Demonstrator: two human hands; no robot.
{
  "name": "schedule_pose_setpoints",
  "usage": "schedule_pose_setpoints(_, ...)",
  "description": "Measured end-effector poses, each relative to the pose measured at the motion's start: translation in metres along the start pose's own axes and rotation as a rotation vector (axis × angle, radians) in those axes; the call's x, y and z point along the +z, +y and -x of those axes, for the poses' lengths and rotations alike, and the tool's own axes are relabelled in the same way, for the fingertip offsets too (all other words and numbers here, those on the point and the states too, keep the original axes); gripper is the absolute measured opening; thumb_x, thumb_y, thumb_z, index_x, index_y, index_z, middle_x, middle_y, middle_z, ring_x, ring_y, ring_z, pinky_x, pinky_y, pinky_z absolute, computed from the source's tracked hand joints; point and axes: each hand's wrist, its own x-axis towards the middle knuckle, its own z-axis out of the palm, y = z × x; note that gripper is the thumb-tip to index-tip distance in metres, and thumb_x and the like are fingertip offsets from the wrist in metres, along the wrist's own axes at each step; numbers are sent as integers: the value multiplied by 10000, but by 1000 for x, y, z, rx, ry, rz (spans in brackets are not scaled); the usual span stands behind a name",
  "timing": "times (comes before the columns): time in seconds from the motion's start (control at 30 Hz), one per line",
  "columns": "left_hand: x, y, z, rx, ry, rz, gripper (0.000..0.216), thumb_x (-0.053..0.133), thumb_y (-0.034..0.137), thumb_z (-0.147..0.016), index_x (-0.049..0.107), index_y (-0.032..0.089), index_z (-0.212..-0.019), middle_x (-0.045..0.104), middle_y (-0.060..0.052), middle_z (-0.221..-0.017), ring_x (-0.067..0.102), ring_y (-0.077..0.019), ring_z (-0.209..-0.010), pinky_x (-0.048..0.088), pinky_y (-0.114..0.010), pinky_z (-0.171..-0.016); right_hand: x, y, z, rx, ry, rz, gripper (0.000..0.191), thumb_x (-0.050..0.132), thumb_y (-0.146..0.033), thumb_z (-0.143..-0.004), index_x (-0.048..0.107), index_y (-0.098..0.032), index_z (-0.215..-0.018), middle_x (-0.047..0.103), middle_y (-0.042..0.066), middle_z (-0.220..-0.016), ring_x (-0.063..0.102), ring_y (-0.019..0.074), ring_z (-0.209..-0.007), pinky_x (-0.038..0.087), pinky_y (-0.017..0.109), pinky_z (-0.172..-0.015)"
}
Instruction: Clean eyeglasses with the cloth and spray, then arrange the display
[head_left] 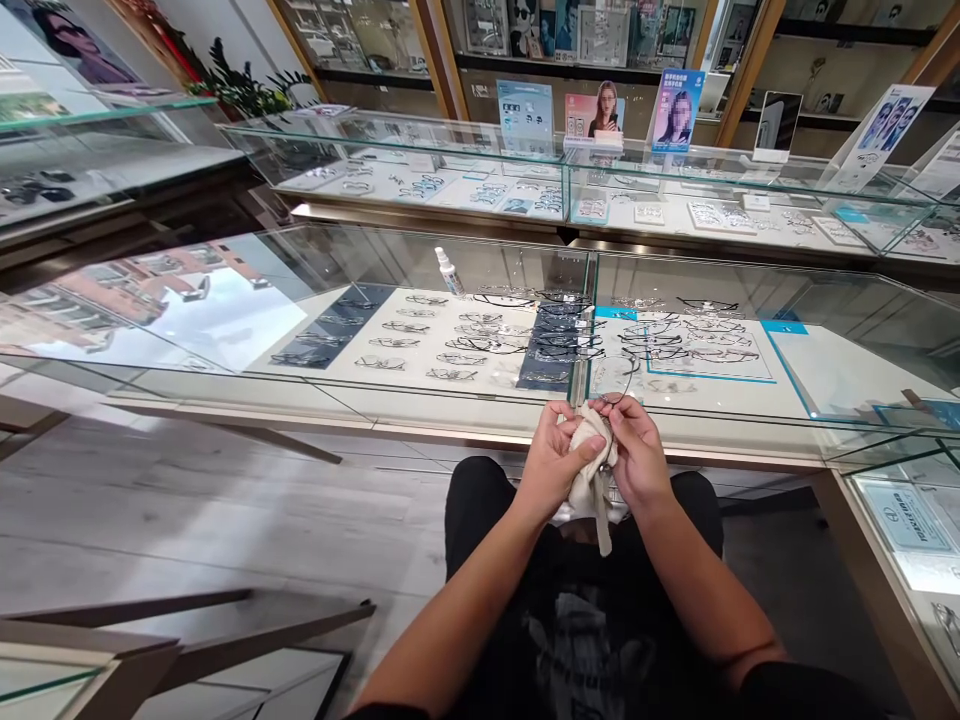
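Both hands meet in front of my lap, just off the near edge of the glass display case (720, 432). My left hand (553, 458) is closed on a beige cloth (589, 490), whose end hangs down between my wrists. Beside it, my right hand (637, 450) pinches a pair of eyeglasses; one thin dark temple (628, 378) sticks up above the fingers. Cloth and fingers hide most of the frame and its lenses. Several pairs of eyeglasses (491, 343) stand in rows on the case, some on top of the glass and some apparently under it.
A white spray bottle (448, 270) stands on the glass top, left of centre. Behind is a second glass case (450, 150) with more eyeglasses and upright advertising cards (677, 110). At lower left is a wooden-framed piece of furniture (97, 650); another counter (900, 590) borders the right.
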Motion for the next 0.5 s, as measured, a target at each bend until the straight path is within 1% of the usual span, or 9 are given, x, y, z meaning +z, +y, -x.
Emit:
schedule_pose_setpoints(0.07, 2, 3, 1, -88, -23, 6, 595, 966, 509, -683, 582, 229, -1040, 705, 37, -791, 589, -100, -623, 483, -216, -640, 0, -2, -1, -7, -21, 18, 386, 953, -544, -683, 719, -253, -778, 701, 32, -982, 696, 231, -1094, 554, 362, -1032)
schedule_pose_setpoints(0.17, 2, 8, 1, -173, -72, -97, 584, 912, 627, -705, 671, 158, -956, 683, 3, -737, 570, -102, -621, 461, -214, -633, -2, -5, -3, -8, -53, 56, 365, 943, -530, -698, 717, -250, -758, 688, 36, -1005, 695, 238, -1128, 534, 374, -1072)
schedule_pose_setpoints(0.23, 2, 11, 0, -157, -83, -156, 580, 895, 651, -709, 710, 136, -901, 658, 4, -707, 530, -93, -607, 437, -214, -620, -2, -5, -4, -4, -58, 62, 364, 948, -529, -688, 721, -253, -755, 676, 30, -1011, 699, 238, -1137, 529, 371, -1074)
schedule_pose_setpoints(0.27, 3, 12, 0, -133, -80, -173, 574, 903, 641, -703, 726, 135, -906, 653, 6, -706, 524, -94, -612, 432, -215, -621, -3, -5, -5, -6, -58, 61, 366, 950, -530, -684, 718, -255, -753, 673, 27, -1014, 699, 239, -1137, 529, 373, -1073)
schedule_pose_setpoints(0.37, 9, 11, -1, -65, -49, -162, 595, 931, 615, -672, 752, 150, -997, 692, -7, -787, 576, -121, -694, 453, -225, -665, -1, -7, -4, -22, -65, 70, 367, 938, -543, -702, 705, -265, -757, 677, 18, -980, 697, 242, -1105, 534, 392, -1059)
schedule_pose_setpoints(0.43, 15, 9, -2, -24, 9, -127, 641, 929, 643, -655, 747, 165, -1042, 722, -20, -854, 615, -139, -752, 473, -231, -696, 0, -12, 0, -65, -106, 152, 332, 887, -565, -772, 725, -275, -782, 697, 24, -960, 696, 245, -1079, 531, 403, -1053)
schedule_pose_setpoints(0.5, 18, 7, -3, 4, 80, -105, 673, 922, 682, -633, 732, 174, -1031, 725, -15, -841, 618, -138, -736, 485, -234, -693, -2, -20, 5, -159, -184, 324, 275, 791, -560, -885, 780, -286, -865, 734, 50, -1026, 688, 254, -1116, 512, 415, -1076)
